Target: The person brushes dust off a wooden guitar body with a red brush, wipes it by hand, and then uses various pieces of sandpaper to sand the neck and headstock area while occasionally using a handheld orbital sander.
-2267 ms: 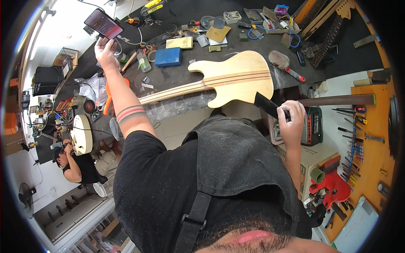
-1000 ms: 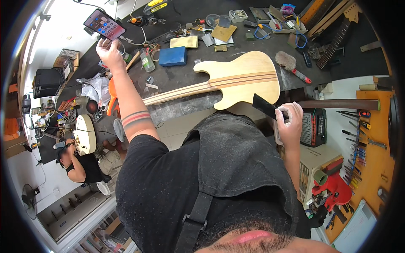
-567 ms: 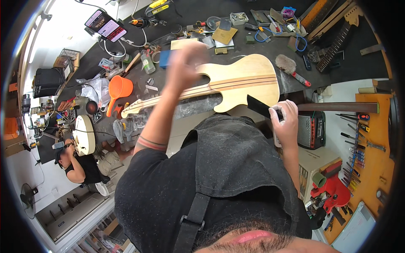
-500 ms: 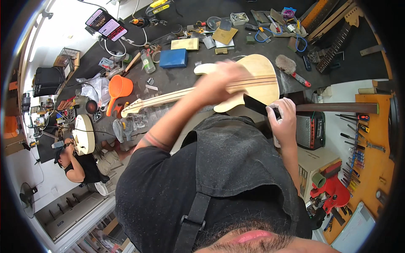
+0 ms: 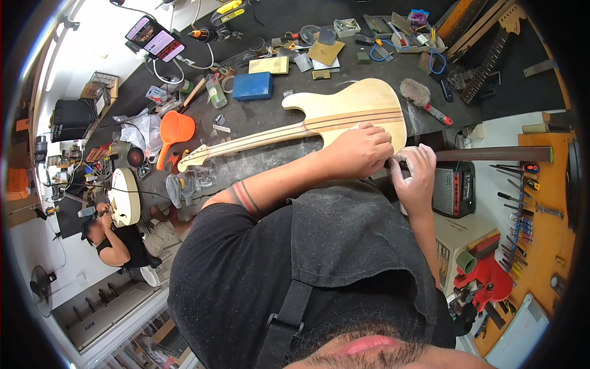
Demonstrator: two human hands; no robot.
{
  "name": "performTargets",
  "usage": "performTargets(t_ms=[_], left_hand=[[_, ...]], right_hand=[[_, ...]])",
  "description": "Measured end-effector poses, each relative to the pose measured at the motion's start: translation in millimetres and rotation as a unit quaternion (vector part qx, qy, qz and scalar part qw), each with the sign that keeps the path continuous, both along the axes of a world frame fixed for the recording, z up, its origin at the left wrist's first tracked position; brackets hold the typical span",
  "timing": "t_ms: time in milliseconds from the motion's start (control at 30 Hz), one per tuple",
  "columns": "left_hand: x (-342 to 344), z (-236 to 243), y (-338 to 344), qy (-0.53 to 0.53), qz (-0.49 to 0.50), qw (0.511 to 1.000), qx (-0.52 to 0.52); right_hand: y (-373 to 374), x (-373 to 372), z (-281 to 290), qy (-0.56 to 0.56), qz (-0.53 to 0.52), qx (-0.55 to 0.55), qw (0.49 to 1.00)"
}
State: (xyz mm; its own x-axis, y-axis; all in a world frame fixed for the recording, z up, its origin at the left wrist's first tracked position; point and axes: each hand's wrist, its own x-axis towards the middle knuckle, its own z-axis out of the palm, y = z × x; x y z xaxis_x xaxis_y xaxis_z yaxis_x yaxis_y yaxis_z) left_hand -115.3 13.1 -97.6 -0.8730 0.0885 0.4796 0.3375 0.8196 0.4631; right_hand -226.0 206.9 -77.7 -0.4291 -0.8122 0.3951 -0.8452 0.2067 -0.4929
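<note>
Over the lower right edge of the unfinished pale wooden guitar body point(image 5: 362, 101) with brown centre stripes, my two hands meet. My left hand point(image 5: 369, 147) is closed, its fingers curled beside my right hand; what they grip is hidden. My right hand point(image 5: 419, 172) pinches a dark strip point(image 5: 402, 165), of which only a small bit shows between thumb and fingers. The guitar's long neck point(image 5: 252, 140) points left across the bench, with its headstock point(image 5: 192, 158) at the far end. Right of my right hand extends a long dark brown bar point(image 5: 498, 155).
On the dark bench point(image 5: 246, 114) are a blue block point(image 5: 252, 85), an orange scoop point(image 5: 177, 128), a brush point(image 5: 416, 93) and a loose fretted neck point(image 5: 488, 71). At left a person point(image 5: 117, 240) handles a cream guitar point(image 5: 125, 197). A red guitar body point(image 5: 491, 280) is at right.
My left hand has moved down and right from above the guitar body to meet my right hand. The black strip that stuck out from my right hand is now mostly covered.
</note>
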Motion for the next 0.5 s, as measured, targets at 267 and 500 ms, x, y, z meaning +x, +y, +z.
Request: performTargets(t_ms=[267, 500], left_hand=[[0.5, 3.2, -6.8, 0.001, 0.004, 0.999, 0.038], [-1.2, 16.4, -1.6, 0.01, 0.02, 0.994, 0.106]], right_hand=[[4.2, -4.2, 3.5, 0.002, 0.001, -0.013, 1.0], [10.2, -11.9, 13.0, 0.027, -0.022, -0.022, 0.999]])
